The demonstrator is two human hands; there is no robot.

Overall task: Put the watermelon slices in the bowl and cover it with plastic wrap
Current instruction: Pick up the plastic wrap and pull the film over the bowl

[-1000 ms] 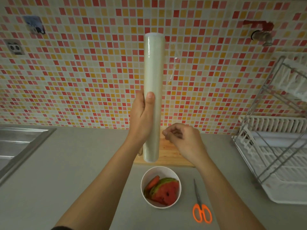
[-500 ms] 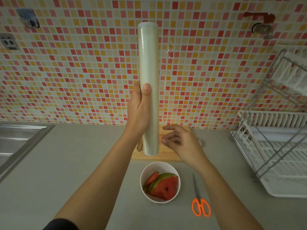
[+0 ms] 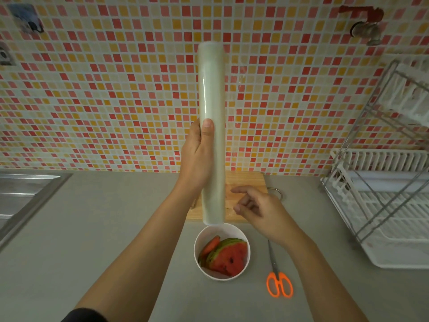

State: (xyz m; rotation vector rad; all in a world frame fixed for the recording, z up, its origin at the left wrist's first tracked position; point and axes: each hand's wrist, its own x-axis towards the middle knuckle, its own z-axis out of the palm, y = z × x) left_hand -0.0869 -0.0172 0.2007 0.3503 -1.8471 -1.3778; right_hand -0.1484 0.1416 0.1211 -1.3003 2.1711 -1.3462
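Above the bowl (image 3: 196, 249), with its lower end hanging over the far rim, the plastic wrap roll (image 3: 211, 89) is standing upright in the air. The left hand (image 3: 195, 159) is gripping it around the lower half, thumb lying up the front. Beyond the bowl and to its right, the right hand (image 3: 257, 210) is hovering just beside the roll's lower end, fingers loosely curled and holding nothing, apparently reaching for the film's free edge. Inside the bowl the watermelon slices (image 3: 228, 256) are lying stacked, so the first half of the task is looking done; no film is covering the bowl yet. Behind the bowl the cutting board (image 3: 246, 182) is lying on the grey surface (image 3: 116, 217). Near the bowl's right side the scissors (image 3: 278, 284) are lying, orange handles nearest the person. Far right of the bowl the dish rack (image 3: 383, 205) is standing; far left, the sink (image 3: 23, 196) is showing. Risks, as judged: the free edge is showing only as a faint glint off the roll's right side, so the fingers may be missing it or tearing a ragged strip. Film drawn out loosely is likely to be folding and clinging to itself. A sheet pulled too short would be leaving the rim unsealed. The roll's end, if dipping, could be knocking the bowl.
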